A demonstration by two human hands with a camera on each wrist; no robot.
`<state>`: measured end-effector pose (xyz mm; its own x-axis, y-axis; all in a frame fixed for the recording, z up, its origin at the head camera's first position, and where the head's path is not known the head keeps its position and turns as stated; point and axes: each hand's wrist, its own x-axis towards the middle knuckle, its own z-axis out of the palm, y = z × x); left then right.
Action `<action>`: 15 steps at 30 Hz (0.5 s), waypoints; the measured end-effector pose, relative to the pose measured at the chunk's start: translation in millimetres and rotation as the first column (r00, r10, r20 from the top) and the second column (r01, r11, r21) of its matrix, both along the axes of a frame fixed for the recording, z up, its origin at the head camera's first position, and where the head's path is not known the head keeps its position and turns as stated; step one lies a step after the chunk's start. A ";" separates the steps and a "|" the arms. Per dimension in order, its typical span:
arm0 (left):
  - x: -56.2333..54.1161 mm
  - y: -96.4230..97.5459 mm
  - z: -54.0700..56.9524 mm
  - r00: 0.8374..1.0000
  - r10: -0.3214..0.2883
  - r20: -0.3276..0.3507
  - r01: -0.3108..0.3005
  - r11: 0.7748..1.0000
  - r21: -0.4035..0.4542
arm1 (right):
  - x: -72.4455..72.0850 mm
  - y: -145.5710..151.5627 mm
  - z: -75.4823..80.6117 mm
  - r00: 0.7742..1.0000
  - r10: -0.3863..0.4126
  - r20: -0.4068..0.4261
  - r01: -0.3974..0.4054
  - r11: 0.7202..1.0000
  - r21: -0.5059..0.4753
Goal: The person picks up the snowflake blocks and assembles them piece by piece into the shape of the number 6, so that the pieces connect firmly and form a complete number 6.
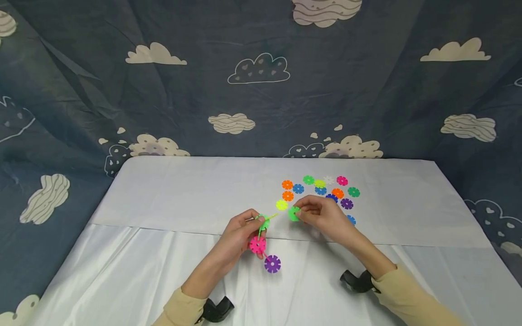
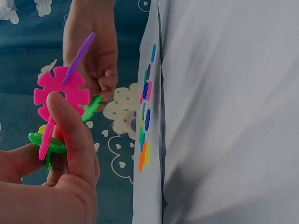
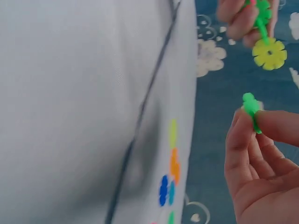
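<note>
My left hand (image 1: 236,235) holds a chain of notched plastic snowflake discs slotted into one another. Its lower end is a purple disc (image 1: 272,264), joined through pink pieces with a pink disc (image 1: 257,245) facing the camera. Green discs (image 1: 264,222) sit at the fingers, and a yellow disc (image 3: 269,54) sticks out at the far end. Fingers partly cover the middle of the chain. My right hand (image 1: 328,217) pinches a single green disc (image 1: 293,213) between thumb and fingertips, a short gap away from the yellow one. Both hands are raised above the table.
Behind the right hand, loose discs in several colours lie scattered, among them an orange disc (image 1: 287,184), a yellow-green disc (image 1: 281,205) and a purple disc (image 1: 347,203). A white cloth (image 1: 163,194) covers the table. Beyond it hangs a dark cloud-print curtain (image 1: 204,99).
</note>
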<state>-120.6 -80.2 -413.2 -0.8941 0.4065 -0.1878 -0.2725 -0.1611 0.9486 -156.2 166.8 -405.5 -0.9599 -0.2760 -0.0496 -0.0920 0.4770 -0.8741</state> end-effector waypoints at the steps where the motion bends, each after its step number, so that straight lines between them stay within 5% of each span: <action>1: 0.1 0.0 0.3 1.000 0.001 0.001 -0.001 1.000 -0.002 | 1.6 -1.6 2.6 1.000 -0.003 0.015 0.003 0.999 -0.039; 5: 0.3 0.4 0.8 1.000 -0.001 0.005 0.001 1.000 -0.008 | 8.3 -8.0 11.6 0.999 0.014 0.034 -0.009 0.991 -0.137; 15: 0.7 1.4 1.2 1.000 -0.014 0.000 0.014 1.000 0.002 | 17.2 -17.1 17.6 0.999 0.043 -0.032 -0.047 0.987 -0.151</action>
<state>-119.9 -78.7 -412.0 -0.8881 0.4198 -0.1872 -0.2750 -0.1590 0.9482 -139.0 149.7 -387.9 -0.9468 -0.3211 0.0237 -0.1366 0.3342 -0.9326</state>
